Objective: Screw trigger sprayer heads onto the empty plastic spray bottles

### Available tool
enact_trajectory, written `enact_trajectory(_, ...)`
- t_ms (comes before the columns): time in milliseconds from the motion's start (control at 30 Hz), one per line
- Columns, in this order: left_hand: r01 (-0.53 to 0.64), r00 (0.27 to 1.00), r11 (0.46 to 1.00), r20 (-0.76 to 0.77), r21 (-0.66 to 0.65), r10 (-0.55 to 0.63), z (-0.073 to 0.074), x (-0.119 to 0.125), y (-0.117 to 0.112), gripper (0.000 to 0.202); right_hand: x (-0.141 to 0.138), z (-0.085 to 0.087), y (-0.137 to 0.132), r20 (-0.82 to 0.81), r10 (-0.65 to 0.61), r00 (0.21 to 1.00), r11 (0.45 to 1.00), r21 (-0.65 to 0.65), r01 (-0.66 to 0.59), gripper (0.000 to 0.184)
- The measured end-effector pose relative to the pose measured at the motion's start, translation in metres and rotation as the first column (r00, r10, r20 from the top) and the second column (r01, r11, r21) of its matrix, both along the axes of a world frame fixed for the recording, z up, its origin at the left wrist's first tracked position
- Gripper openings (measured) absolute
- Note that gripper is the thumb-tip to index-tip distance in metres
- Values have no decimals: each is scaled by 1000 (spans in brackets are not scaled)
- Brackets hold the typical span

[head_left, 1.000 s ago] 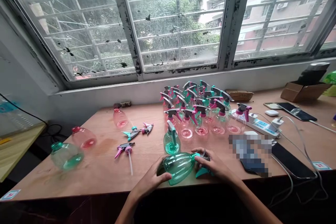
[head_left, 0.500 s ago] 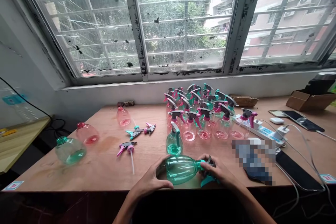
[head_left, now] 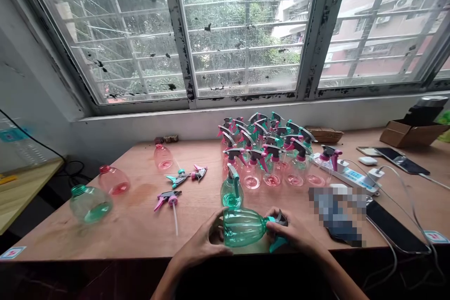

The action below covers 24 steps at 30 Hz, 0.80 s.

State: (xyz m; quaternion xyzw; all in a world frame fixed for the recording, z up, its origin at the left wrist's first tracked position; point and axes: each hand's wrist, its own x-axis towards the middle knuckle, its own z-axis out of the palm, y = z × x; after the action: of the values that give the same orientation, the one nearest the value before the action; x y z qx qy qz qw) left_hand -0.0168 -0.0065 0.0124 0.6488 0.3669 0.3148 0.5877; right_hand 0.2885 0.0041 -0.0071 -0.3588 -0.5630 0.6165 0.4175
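A green spray bottle (head_left: 244, 228) lies sideways between my hands at the table's front edge. My left hand (head_left: 207, 239) is curled around its base end. At the neck, my right hand (head_left: 286, 229) grips the black and teal spray head (head_left: 278, 243), and its fingers partly hide the collar. Just behind stands another green spray bottle (head_left: 232, 194), upright with its head on. To the left lie a pink and black spray head (head_left: 168, 199) with a white tube, a teal one (head_left: 179, 178) and a second pink one (head_left: 199, 173).
Several assembled spray bottles (head_left: 272, 180) crowd together behind. Headless bottles, one green (head_left: 92, 204) and two pink (head_left: 115, 180), stand at left. On the right are a power strip (head_left: 355, 179) with cables, a phone (head_left: 397, 225), and a cardboard box (head_left: 411, 133).
The view has shifted slightly. The bottle stays sideways in both hands, with its body turned a little and my right fingers slightly moved at the neck.
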Motion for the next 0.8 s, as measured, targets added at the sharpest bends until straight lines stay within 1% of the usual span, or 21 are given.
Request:
enact_trajectory(133, -10, 1000, 1000, -16, 12, 10, 0, 2, -1, 100, 0, 0, 1, 1, -7, 1000, 1000, -2, 7, 38)
enact_trajectory(167, -18, 1000, 1000, -18, 18, 18, 1, 3, -1, 100, 0, 1, 0, 1, -8, 1000, 1000, -2, 8, 38)
enact_trajectory(300, -44, 999, 999, -16, 20, 44, 4, 2, 0, 112, -1, 5, -1, 5, -18, 1000, 1000, -2, 18, 40)
enact_trajectory(333, -41, 999, 999, -17, 15, 41, 4, 1, 0, 112, -1, 6, -1, 7, -21, 1000, 1000, -2, 21, 40)
enact_trajectory(467, -31, 999, 999, -19, -7, 31, 4, -1, 1, 99, -2, 9, 0, 17, -46, 999, 999, -6, 46, 42)
enact_trajectory(667, 7, 1000, 999, 18, -36, -6, 7, 0, 2, 100, -2, 8, 2, 28, -69, 997, 998, -7, 69, 43)
enact_trajectory(800, -27, 999, 999, 18, -29, 27, 6, -2, 3, 106, -1, 8, 2, 34, -66, 997, 998, -18, 66, 43)
